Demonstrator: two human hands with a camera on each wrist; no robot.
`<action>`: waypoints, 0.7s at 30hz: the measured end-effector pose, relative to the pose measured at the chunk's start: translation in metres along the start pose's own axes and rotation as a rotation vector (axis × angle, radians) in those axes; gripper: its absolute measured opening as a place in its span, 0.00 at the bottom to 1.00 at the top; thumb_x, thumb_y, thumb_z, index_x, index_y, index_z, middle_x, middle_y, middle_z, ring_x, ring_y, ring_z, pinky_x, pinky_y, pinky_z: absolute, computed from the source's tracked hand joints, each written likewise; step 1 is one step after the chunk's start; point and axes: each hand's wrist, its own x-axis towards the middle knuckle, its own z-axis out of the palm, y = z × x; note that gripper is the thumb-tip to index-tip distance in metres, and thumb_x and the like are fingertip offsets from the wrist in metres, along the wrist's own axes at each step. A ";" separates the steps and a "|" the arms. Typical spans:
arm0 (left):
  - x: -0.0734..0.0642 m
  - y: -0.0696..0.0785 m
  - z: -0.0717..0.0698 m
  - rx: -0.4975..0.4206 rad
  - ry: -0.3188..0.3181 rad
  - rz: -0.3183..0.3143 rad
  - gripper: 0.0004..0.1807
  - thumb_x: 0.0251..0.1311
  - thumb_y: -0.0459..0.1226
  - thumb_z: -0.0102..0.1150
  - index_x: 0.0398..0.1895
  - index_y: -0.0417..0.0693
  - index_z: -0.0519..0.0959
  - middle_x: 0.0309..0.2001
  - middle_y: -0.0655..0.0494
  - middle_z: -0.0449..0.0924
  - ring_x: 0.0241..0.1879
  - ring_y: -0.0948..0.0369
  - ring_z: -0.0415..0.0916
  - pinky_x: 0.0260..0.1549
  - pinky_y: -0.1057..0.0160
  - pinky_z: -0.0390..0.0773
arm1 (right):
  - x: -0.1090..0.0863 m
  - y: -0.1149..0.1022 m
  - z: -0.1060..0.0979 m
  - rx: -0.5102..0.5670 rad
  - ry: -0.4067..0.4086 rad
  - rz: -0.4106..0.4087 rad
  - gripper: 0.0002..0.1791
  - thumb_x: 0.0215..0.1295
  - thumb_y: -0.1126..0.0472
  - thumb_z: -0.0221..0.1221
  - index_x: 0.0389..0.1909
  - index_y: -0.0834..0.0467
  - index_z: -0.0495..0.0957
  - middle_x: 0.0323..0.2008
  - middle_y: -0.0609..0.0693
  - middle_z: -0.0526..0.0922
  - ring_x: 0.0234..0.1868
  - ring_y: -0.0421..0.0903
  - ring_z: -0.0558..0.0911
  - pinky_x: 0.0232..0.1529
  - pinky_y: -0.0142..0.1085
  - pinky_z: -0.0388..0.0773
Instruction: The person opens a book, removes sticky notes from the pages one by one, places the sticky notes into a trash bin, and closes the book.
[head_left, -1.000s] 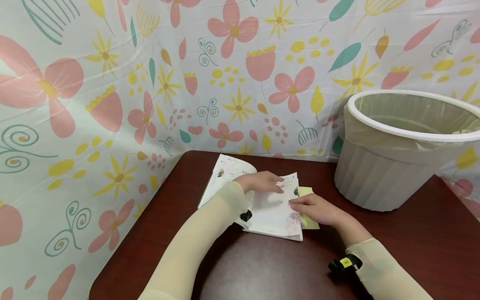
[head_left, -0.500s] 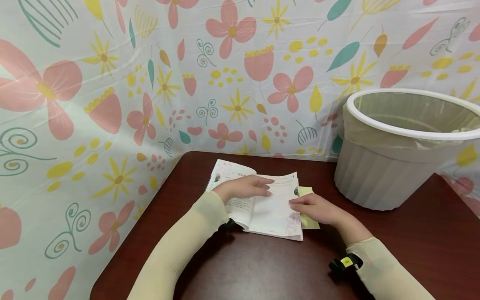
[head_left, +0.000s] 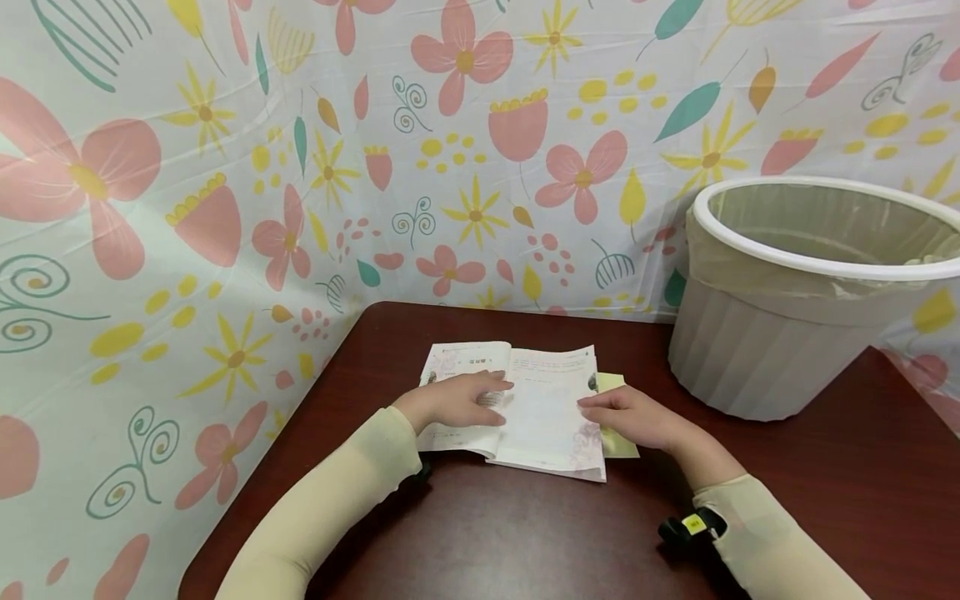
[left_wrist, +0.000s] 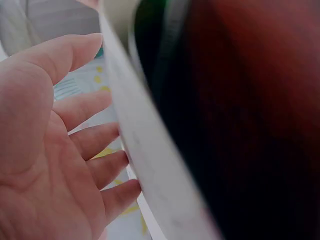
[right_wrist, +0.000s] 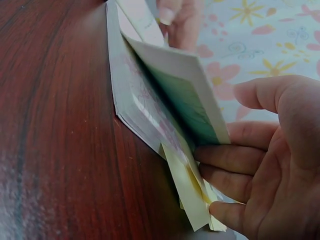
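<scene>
An open book (head_left: 551, 425) lies on the dark red table, its left and right pages printed with text and pale pink patterns. My left hand (head_left: 453, 400) rests on the left page with its fingers spread. In the left wrist view, the left hand's fingertips meet a pale page (left_wrist: 155, 170). At the book's right edge, my right hand (head_left: 637, 417) touches the page with its fingertips. A yellow sheet (head_left: 621, 446) sticks out beneath that edge. In the right wrist view, its fingers (right_wrist: 230, 157) touch a leaf with a green picture (right_wrist: 187, 102), and the thumb stands apart from it.
A large grey trash bin (head_left: 757, 358) with a white rim and a plastic liner stands at the back right of the table (head_left: 510, 533). Behind the table hangs a flowered cloth (head_left: 480, 167). Black camera mounts sit on both wrists.
My left hand has slid leftward from the right page to the left page. The raised left side of the book has come down flatter. The right hand has stayed at the right edge.
</scene>
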 end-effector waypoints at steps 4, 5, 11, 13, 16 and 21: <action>-0.010 -0.009 0.002 0.000 0.015 -0.007 0.40 0.66 0.56 0.63 0.80 0.61 0.64 0.84 0.59 0.48 0.84 0.54 0.42 0.80 0.47 0.51 | -0.001 0.000 -0.001 0.001 0.016 -0.017 0.23 0.76 0.53 0.57 0.61 0.64 0.82 0.64 0.61 0.81 0.68 0.58 0.76 0.60 0.38 0.77; -0.012 -0.011 0.002 -0.015 0.019 -0.013 0.41 0.66 0.57 0.63 0.80 0.62 0.63 0.84 0.60 0.48 0.84 0.54 0.42 0.80 0.46 0.50 | -0.002 0.000 -0.001 0.001 0.018 -0.021 0.23 0.76 0.53 0.57 0.61 0.64 0.82 0.64 0.61 0.81 0.68 0.58 0.76 0.60 0.36 0.77; -0.019 -0.031 0.005 -0.066 0.062 -0.061 0.45 0.62 0.62 0.64 0.81 0.65 0.61 0.84 0.60 0.48 0.84 0.56 0.44 0.80 0.38 0.41 | -0.002 0.002 -0.004 0.000 0.009 -0.050 0.22 0.76 0.54 0.57 0.62 0.62 0.82 0.64 0.60 0.81 0.67 0.56 0.76 0.58 0.31 0.76; -0.020 -0.036 0.007 -0.053 0.074 -0.070 0.46 0.62 0.63 0.64 0.81 0.64 0.60 0.84 0.59 0.48 0.84 0.55 0.44 0.80 0.37 0.38 | -0.001 0.005 -0.004 -0.002 0.003 -0.058 0.21 0.76 0.54 0.57 0.62 0.62 0.82 0.64 0.59 0.82 0.66 0.55 0.77 0.57 0.30 0.76; -0.020 -0.037 0.009 -0.038 0.084 -0.074 0.47 0.62 0.64 0.63 0.81 0.62 0.60 0.84 0.57 0.49 0.84 0.53 0.45 0.80 0.38 0.38 | 0.000 0.009 -0.005 -0.005 0.006 -0.056 0.21 0.76 0.53 0.57 0.61 0.61 0.83 0.63 0.59 0.83 0.64 0.51 0.78 0.56 0.28 0.76; -0.017 -0.032 0.010 -0.015 0.082 -0.079 0.48 0.62 0.65 0.62 0.82 0.62 0.59 0.84 0.57 0.49 0.84 0.53 0.46 0.80 0.37 0.38 | -0.001 0.014 -0.010 -0.005 0.026 -0.018 0.21 0.75 0.51 0.58 0.61 0.58 0.84 0.62 0.56 0.84 0.61 0.42 0.79 0.56 0.29 0.76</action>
